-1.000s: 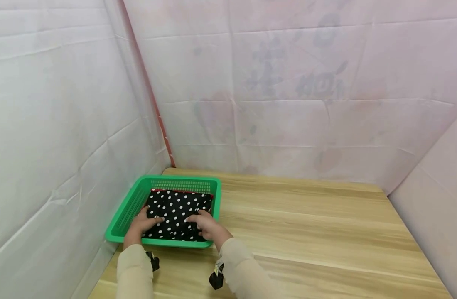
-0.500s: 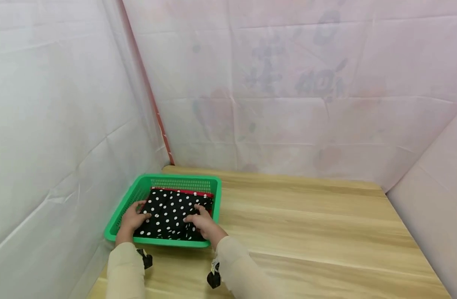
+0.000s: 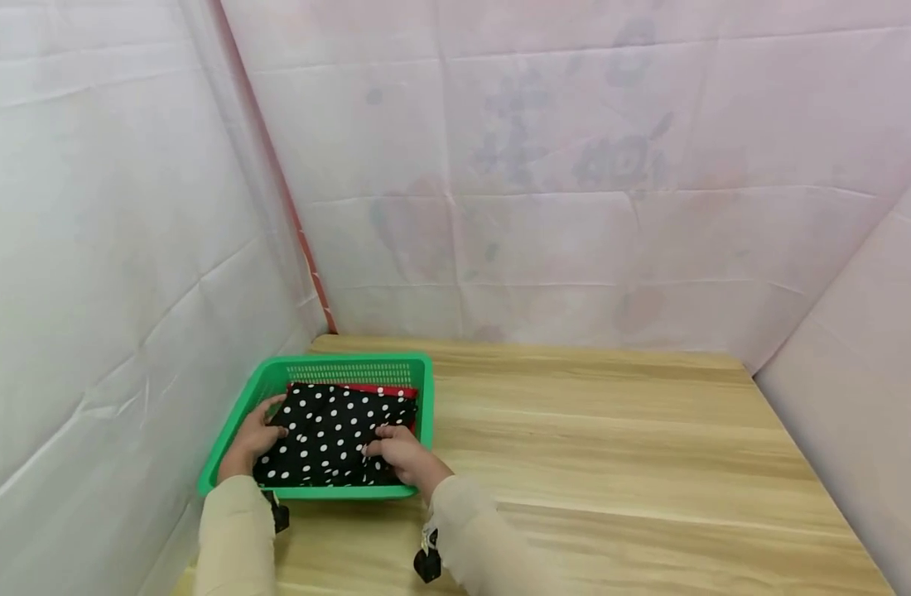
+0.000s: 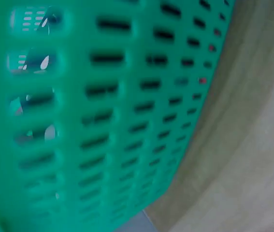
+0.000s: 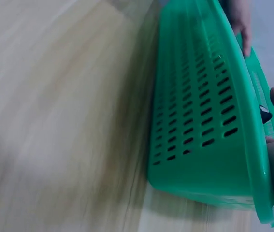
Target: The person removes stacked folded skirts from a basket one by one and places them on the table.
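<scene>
A black cloth with white polka dots [image 3: 329,430] lies folded inside a green plastic basket [image 3: 366,492]; red fabric [image 3: 384,388] shows along its far edge. At the cloth's left side, my left hand [image 3: 254,434] holds the edge, thumb on top and fingers down by the basket wall. My right hand [image 3: 403,455] pinches the cloth near its right front part. In the right wrist view a bit of black cloth [image 5: 266,114] stands up between the thumb and a finger, just over the basket rim [image 5: 252,140]. The left wrist view shows mostly the slotted basket wall [image 4: 112,130].
The basket stands at the left of a wood-grain table [image 3: 612,447], close to a white sheet wall [image 3: 113,290]. Another hung sheet [image 3: 537,207] closes off the back, and a third [image 3: 873,372] the right side. Dark wrist devices [image 3: 427,565] hang below the sleeves.
My left hand has moved left to the cloth's edge, and the cloth's left front corner has spread left. My right hand stays near the same part. The whole head view has shifted slightly.
</scene>
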Demonstrator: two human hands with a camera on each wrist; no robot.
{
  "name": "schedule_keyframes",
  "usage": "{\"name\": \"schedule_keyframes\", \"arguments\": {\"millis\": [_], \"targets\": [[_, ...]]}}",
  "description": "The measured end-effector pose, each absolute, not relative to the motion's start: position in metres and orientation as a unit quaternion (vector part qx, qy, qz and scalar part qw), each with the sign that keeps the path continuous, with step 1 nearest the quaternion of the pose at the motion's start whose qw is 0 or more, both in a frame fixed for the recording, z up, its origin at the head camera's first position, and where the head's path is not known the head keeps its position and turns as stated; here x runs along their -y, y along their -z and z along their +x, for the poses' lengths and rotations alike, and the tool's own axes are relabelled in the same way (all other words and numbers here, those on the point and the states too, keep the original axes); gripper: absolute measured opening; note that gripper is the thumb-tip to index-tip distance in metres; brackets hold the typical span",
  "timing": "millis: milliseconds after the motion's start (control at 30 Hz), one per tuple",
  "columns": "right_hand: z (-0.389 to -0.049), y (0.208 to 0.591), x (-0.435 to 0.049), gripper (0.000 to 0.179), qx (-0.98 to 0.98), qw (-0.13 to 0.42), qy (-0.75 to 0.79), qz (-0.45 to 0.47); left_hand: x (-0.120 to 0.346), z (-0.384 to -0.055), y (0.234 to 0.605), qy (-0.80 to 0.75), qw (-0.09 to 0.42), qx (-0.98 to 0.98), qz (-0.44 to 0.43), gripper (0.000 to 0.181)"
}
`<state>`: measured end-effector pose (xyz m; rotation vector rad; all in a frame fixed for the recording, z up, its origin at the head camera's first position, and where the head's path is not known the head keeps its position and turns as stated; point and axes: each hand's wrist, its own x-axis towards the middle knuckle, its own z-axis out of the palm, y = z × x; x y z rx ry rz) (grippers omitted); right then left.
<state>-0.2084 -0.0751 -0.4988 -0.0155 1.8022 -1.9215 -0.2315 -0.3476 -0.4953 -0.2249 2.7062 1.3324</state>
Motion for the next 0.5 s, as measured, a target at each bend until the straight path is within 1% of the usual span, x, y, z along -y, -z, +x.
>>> {"name": "schedule_keyframes", "arguments": {"millis": [67, 233, 300, 400, 500], "targets": [[-0.206, 0.501, 0.078, 0.048, -0.666, 0.247, 0.704, -0.004, 0.347, -0.232, 0.495, -0.431, 0.058, -0.898, -0.072, 0.066], [-0.204, 0.503, 0.078, 0.033, -0.714, 0.197, 0.672, -0.014, 0.35, -0.228, 0.491, -0.422, 0.054, -0.904, -0.039, 0.065], [-0.205, 0.501, 0.077, 0.035, -0.726, 0.179, 0.664, -0.023, 0.353, -0.225, 0.485, -0.43, 0.044, -0.902, -0.017, 0.064], [-0.206, 0.495, 0.074, 0.041, -0.727, 0.174, 0.663, -0.041, 0.358, -0.22, 0.472, -0.447, 0.037, -0.894, -0.002, 0.06], [-0.207, 0.487, 0.069, 0.046, -0.725, 0.173, 0.663, -0.068, 0.363, -0.214, 0.46, -0.466, 0.045, -0.884, -0.009, 0.055]]}}
